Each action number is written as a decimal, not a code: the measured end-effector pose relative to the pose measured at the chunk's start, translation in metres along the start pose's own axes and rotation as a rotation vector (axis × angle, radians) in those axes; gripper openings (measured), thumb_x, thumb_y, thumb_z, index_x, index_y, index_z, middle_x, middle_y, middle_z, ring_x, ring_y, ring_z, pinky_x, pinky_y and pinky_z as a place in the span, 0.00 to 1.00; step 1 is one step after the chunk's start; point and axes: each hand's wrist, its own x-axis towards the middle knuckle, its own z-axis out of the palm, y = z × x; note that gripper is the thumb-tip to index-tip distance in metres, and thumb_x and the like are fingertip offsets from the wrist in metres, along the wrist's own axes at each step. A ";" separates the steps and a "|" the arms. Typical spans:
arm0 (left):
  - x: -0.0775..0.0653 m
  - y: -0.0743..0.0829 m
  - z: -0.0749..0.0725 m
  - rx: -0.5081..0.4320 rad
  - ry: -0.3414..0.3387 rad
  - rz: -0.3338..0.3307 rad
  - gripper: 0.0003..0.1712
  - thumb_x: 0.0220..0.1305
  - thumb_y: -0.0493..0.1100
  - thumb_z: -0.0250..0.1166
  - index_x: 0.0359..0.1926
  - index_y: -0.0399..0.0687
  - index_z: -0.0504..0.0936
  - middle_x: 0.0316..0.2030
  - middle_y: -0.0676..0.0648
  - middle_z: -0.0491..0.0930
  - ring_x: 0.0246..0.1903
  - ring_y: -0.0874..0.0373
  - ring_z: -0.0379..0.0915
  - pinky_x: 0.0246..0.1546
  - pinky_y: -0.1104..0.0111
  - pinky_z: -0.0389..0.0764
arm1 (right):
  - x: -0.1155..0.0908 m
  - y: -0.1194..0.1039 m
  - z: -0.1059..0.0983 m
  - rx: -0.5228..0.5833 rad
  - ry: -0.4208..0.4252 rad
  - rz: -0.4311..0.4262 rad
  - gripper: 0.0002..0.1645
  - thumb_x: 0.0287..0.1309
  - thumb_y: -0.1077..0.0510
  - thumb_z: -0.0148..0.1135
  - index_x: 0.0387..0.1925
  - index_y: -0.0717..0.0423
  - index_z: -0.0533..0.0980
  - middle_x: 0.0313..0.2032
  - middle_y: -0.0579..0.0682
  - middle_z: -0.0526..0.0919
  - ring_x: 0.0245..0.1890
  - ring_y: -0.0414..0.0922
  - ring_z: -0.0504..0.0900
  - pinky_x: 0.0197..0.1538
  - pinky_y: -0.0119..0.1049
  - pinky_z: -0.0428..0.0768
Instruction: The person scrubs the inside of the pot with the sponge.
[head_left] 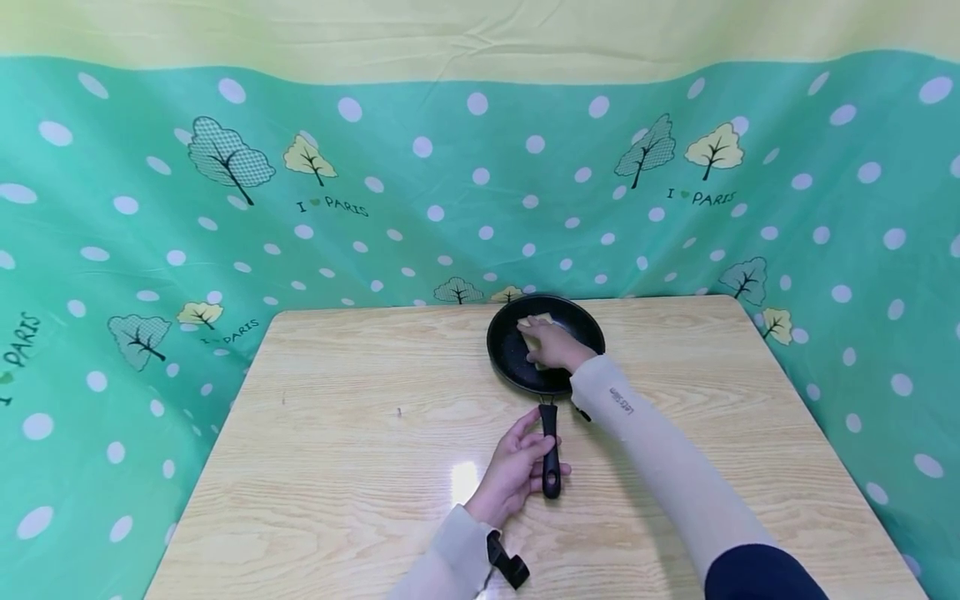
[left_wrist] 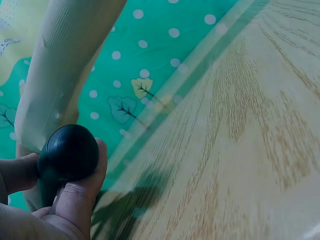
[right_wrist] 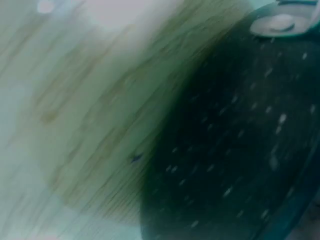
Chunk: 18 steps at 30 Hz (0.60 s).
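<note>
A black frying pan (head_left: 507, 367) stands near the table's far edge, its handle (head_left: 551, 467) pointing towards me. My left hand (head_left: 517, 458) grips that handle, thumb on top and fingers beneath. In the left wrist view, thumb and fingers of the left hand (left_wrist: 75, 205) close around the rounded handle end (left_wrist: 72, 150). My right hand (head_left: 555, 343) reaches inside the pan and holds a pale yellow sponge (head_left: 543, 318) against its inner surface, covering most of it. The right wrist view shows only the speckled dark pan (right_wrist: 230, 150) and its handle bracket (right_wrist: 280, 24), blurred.
The pan is on a light wood-grain table (head_left: 360, 467). A green dotted curtain (head_left: 420, 192) hangs behind the table and along both sides, close to its far edge. A black strap (head_left: 508, 560) is around the left wrist.
</note>
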 end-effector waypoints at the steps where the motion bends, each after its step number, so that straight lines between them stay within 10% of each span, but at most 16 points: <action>1: 0.000 0.000 0.000 0.003 0.000 0.000 0.38 0.68 0.38 0.62 0.75 0.56 0.57 0.54 0.35 0.77 0.32 0.48 0.86 0.29 0.61 0.85 | -0.001 0.002 0.000 -0.005 0.005 0.007 0.41 0.65 0.58 0.63 0.75 0.52 0.58 0.76 0.58 0.49 0.76 0.59 0.46 0.74 0.56 0.49; 18: 0.001 -0.001 0.000 0.010 0.000 0.002 0.38 0.69 0.39 0.62 0.75 0.56 0.58 0.55 0.35 0.77 0.32 0.48 0.86 0.27 0.62 0.84 | -0.026 0.009 0.002 0.015 0.035 0.093 0.40 0.65 0.59 0.62 0.74 0.55 0.58 0.76 0.62 0.47 0.74 0.63 0.47 0.73 0.58 0.51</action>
